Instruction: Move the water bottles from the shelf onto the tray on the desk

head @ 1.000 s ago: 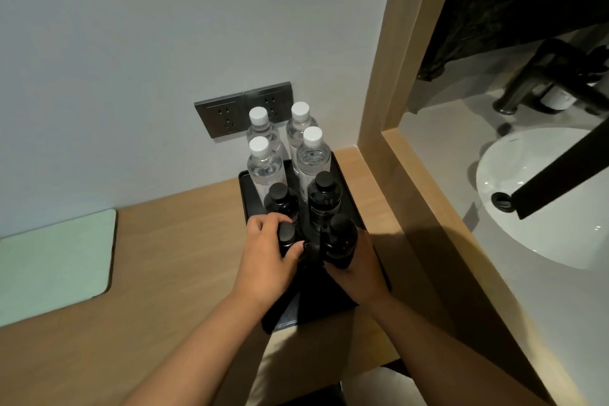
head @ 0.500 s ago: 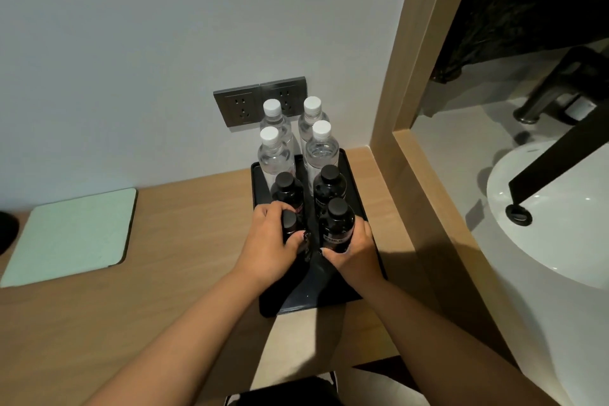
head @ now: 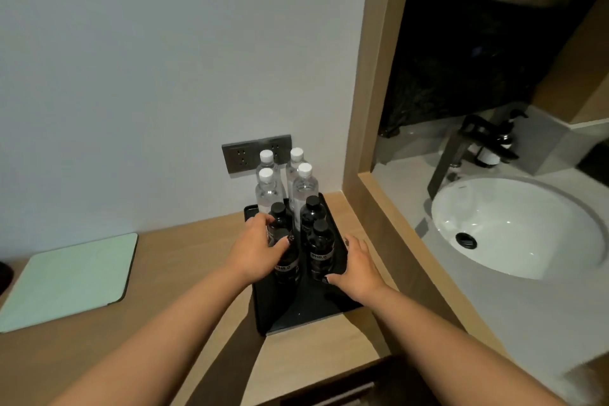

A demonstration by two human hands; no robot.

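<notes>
A black tray [head: 309, 310] lies on the wooden desk [head: 184, 273] against the wall. Several clear water bottles [head: 268, 189] with white caps stand at the tray's back. In front of them stand two dark bottles [head: 312, 209], and nearer me two more. My left hand [head: 255, 249] is closed around the near-left dark bottle [head: 287, 265], thumb across its shoulder. The near-right dark bottle [head: 321, 252] stands free on the tray. My right hand [head: 357, 269] is just right of it, fingers spread, its thumb tip by the bottle's base.
A pale green mat [head: 72, 280] lies at the desk's left. Wall sockets [head: 242, 155] sit behind the bottles. A wooden frame [head: 372, 102] borders the desk on the right, with a white sink [head: 520, 227] and black faucet [head: 454, 155] beyond it.
My right hand has let go of the near-right dark bottle and moved a little to the right, fingers opening. My left hand still holds the near-left bottle. The view has pulled back.
</notes>
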